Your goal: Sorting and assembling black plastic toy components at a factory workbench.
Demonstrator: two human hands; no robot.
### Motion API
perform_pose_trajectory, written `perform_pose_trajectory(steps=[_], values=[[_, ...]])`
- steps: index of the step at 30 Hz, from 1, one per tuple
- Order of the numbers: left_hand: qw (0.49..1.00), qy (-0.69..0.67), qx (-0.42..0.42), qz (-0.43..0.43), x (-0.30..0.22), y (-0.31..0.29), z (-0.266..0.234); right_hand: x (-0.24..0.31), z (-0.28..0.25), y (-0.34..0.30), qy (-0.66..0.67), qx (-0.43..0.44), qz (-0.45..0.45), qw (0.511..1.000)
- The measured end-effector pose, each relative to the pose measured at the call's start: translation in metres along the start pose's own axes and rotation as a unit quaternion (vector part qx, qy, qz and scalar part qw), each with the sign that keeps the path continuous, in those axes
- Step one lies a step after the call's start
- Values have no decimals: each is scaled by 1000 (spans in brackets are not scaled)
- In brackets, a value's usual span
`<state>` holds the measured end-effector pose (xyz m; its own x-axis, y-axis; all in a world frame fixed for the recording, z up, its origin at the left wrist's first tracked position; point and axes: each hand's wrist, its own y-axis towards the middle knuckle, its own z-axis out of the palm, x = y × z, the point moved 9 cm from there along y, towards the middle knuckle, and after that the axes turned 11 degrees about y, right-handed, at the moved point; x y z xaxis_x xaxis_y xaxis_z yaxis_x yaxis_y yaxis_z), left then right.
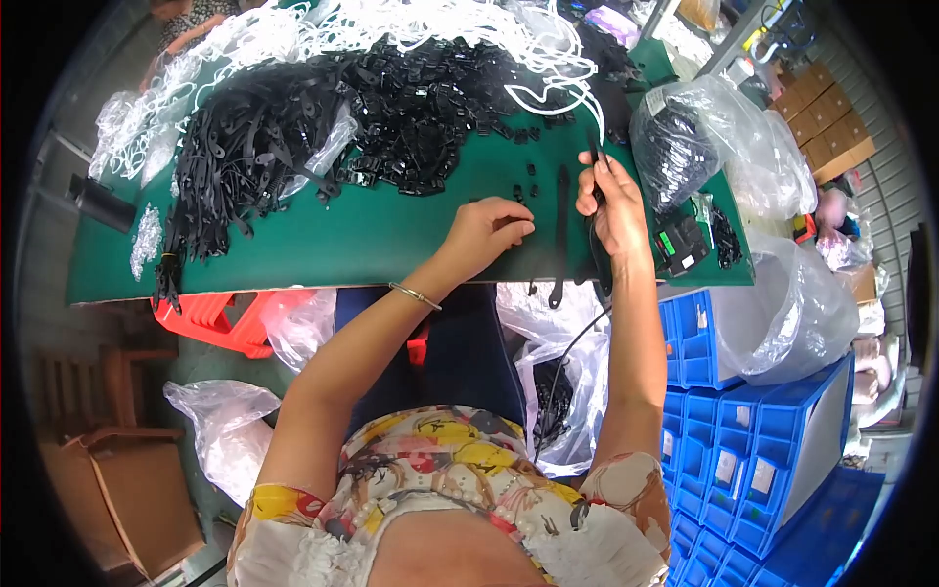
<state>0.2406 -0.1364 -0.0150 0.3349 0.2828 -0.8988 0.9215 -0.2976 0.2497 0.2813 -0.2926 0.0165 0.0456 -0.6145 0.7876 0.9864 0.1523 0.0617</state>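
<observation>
Green table (391, 245): far side heaped with black straps (259, 127) and white cords (254, 44). Over its right part, a black strip (601, 266) is gripped by the right hand's (618, 205) closed fingers. Left hand (486, 235) held over its near middle, fingers curled; any pinch cannot be told. Blue bins (729, 460) stacked below its right end.

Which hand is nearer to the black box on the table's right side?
Right. The right hand is a little left of the black box; the left hand is much farther left.

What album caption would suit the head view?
Right hand holding a black strap at a green table heaped with black parts.
</observation>
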Motion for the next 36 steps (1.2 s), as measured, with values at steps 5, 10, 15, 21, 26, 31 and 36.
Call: perform_pose_trajectory(steps=[5, 10, 15, 21, 26, 31, 36], values=[[965, -235, 7, -114, 2, 6, -2, -1, 6, -5, -40, -3, -24, 999], [891, -420, 2, -173, 6, 17, -2, -8, 11, -9, -106, -2, -39, 994], [827, -531, 17, -187, 8, 24, 2, -5, 16, -19, -119, -42, -54, 990], [850, -513, 25, -115, -4, 35, -4, -1, 19, -23, -203, -38, -46, 977], [886, -451, 18, -106, -5, 36, -5, -3, 14, -22, -243, -73, -38, 966], [900, -426, 13, -93, -7, 36, -7, -2, 14, -22, -252, -77, -51, 963], [900, -427, 13, -81, -8, 39, -5, -2, 8, -21, -253, -96, -42, 962]])
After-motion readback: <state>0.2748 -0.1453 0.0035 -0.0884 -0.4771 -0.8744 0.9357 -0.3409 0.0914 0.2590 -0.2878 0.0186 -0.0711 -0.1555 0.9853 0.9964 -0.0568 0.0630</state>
